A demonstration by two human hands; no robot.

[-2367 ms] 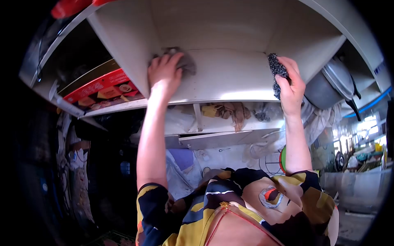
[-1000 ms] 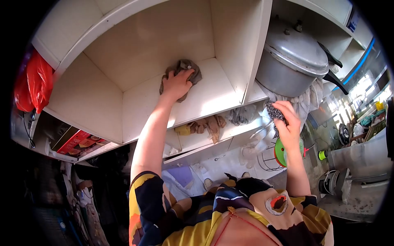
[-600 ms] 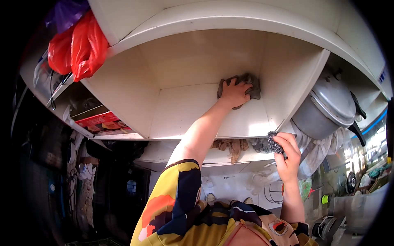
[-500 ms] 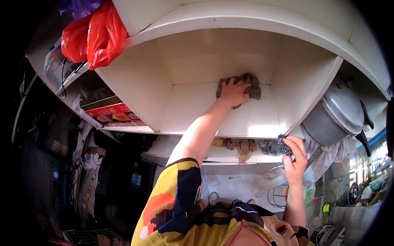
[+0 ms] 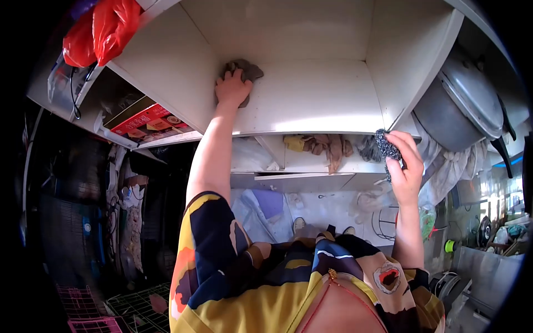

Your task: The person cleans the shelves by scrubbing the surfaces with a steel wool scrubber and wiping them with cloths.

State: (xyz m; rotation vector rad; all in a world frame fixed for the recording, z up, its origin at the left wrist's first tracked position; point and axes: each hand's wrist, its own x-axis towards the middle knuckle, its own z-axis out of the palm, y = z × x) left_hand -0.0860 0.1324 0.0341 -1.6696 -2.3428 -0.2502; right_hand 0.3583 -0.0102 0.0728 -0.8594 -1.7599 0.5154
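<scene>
My left hand (image 5: 233, 90) presses a crumpled grey-brown cloth (image 5: 252, 70) onto the shelf board at the back left corner of a white cupboard compartment (image 5: 311, 91). Its fingers are bent over the cloth. In my right hand (image 5: 408, 169), a dark grey metal scouring pad (image 5: 385, 145) is pinched between thumb and fingers. That hand is at the compartment's front right edge, by the foot of the side panel (image 5: 413, 61).
On the right stands a large metal pot (image 5: 452, 102) with black handles. Left are a red box (image 5: 147, 123) and a hanging red plastic bag (image 5: 114, 30). Brown crumpled cloth or gloves (image 5: 331, 149) lie on the lower shelf. A wire rack (image 5: 383, 222) is near the floor.
My left hand has slid the cloth leftward along the back of the compartment. My right hand still holds the scouring pad at the front edge. The whole view has shifted downward.
</scene>
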